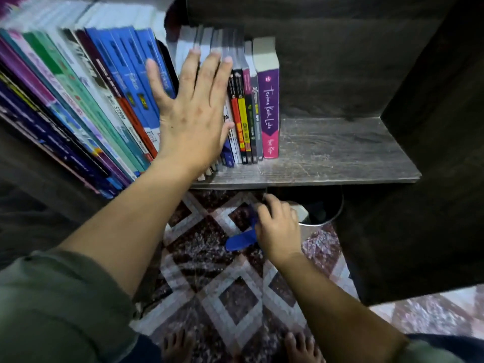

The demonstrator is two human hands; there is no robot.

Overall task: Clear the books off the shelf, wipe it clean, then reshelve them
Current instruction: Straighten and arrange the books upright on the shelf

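Observation:
A row of books fills the left and middle of the dark wooden shelf (340, 153). Large workbooks (104, 100) lean to the left; smaller paperbacks (248, 113) stand upright, ending with a purple-spined book (269, 111). My left hand (191, 108) lies flat with straight spread fingers against the spines, between the blue workbooks and the paperbacks. Below the shelf edge, my right hand (277, 226) grips a blue cloth (241, 239) over the floor.
The right part of the shelf board is bare and scuffed, bounded by a dark side panel (432, 100). A metal bin (322, 218) stands under the shelf. A patterned rug (222, 297) covers the floor, with my bare feet at the bottom.

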